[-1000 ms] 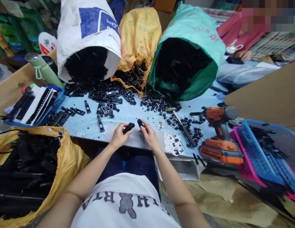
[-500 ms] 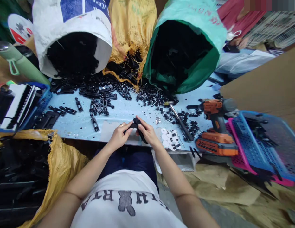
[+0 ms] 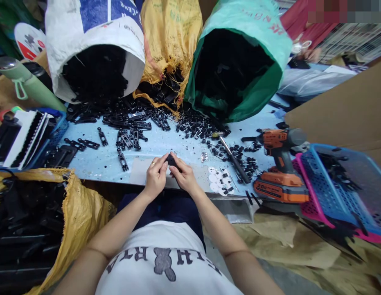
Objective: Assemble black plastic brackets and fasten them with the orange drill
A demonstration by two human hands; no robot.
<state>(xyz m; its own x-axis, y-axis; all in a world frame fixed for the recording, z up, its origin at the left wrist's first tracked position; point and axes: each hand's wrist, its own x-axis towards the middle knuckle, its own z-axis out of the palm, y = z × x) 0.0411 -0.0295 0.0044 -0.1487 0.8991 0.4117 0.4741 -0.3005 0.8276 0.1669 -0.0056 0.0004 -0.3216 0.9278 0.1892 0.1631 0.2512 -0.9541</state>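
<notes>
A black part [image 3: 170, 160] is pinched between fingers and thumbs of the left hand [image 3: 156, 177] and right hand [image 3: 184, 176], over the near edge of the blue table [image 3: 92, 160]; its lower portion is hidden. White discs [image 3: 213, 179] are laid to the right, near a cordless drill [image 3: 278, 164]. Black links [image 3: 127, 139] are scattered beyond, before white [image 3: 95, 35], yellow [image 3: 172, 37] and green sacks [image 3: 239, 18].

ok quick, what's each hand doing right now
Left hand: closed, fingers pinching a small, mostly hidden black plastic part.
Right hand: closed, gripping at the same spot; whether it's one piece or two can't be told.
</notes>
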